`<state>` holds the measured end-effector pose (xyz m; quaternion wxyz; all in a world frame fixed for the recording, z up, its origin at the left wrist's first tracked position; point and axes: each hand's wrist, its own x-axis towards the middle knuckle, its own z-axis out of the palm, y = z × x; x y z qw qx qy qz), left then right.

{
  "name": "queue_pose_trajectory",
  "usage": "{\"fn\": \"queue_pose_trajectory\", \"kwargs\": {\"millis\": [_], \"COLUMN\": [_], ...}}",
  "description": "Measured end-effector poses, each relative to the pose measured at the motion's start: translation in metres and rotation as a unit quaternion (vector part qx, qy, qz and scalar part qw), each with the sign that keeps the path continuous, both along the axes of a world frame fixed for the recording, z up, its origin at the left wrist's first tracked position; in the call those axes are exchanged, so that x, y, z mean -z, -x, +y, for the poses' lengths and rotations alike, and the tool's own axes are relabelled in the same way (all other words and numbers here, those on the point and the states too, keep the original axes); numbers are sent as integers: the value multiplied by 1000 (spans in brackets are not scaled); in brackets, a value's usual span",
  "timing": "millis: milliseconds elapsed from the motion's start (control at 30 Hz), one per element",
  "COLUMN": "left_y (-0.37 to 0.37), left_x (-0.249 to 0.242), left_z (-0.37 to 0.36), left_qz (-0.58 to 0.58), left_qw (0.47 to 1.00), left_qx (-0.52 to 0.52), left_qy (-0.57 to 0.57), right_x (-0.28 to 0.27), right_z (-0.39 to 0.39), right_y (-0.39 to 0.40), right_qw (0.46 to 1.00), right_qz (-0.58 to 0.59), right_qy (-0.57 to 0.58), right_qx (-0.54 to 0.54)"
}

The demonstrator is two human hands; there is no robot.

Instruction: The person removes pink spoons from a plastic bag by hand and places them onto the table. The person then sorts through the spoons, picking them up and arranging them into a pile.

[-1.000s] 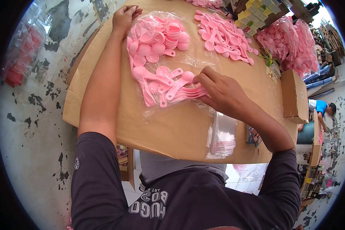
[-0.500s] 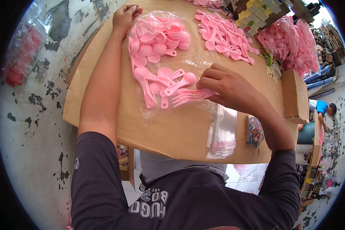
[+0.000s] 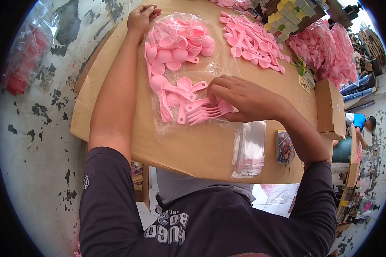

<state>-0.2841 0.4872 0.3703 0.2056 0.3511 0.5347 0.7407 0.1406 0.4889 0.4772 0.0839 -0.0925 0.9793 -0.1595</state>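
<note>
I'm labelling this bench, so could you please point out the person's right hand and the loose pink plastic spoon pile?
Right hand [image 3: 248,98], head view, back of the hand.
Loose pink plastic spoon pile [image 3: 253,43], head view, middle.

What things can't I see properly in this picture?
All in the head view:
- Ends of the stacked pink pieces: hidden by the right hand.
- Cardboard box insides: hidden by its sides.
- Far pink pile: cut off by the top edge.
- Printed card wording: too small.

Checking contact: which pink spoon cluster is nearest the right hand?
The small cluster on the larger heap's near side, touched by the right hand; heap, loose pile and bagged bundles lie farther off.
</note>
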Motion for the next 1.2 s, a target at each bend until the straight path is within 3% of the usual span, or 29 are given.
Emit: {"fn": "queue_pose_trajectory", "kwargs": {"millis": [67,567,667,800,1000,1033,1200], "left_y": [0,-11,-19,-18,-17,-17,-19], "left_x": [1,-8,-11,-12,-11,-11,-12], "left_z": [1,-4,-5,-5,-5,-5,-5], "left_qz": [3,-3,-7,-7,0,3,-1], "left_qw": [1000,1000,1000,1000,1000,1000,1000], "left_qx": [-2,0,-21,-21,-16,-17,-18], "left_qy": [4,1,8,5,17,17,18], "right_x": [10,-1,4,-15,-35,-32,-23], "right_z": [1,-11,-3,0,29,43,97], "right_y": [1,1,-4,-4,-8,-5,-13], "right_qw": [997,998,999,999,967,963,946], "right_qz": [75,-9,40,11,190,202,124], "right_qy": [15,4,16,-16,-80,-1,107], "right_qx": [-8,58,16,41,148,179,281]}}
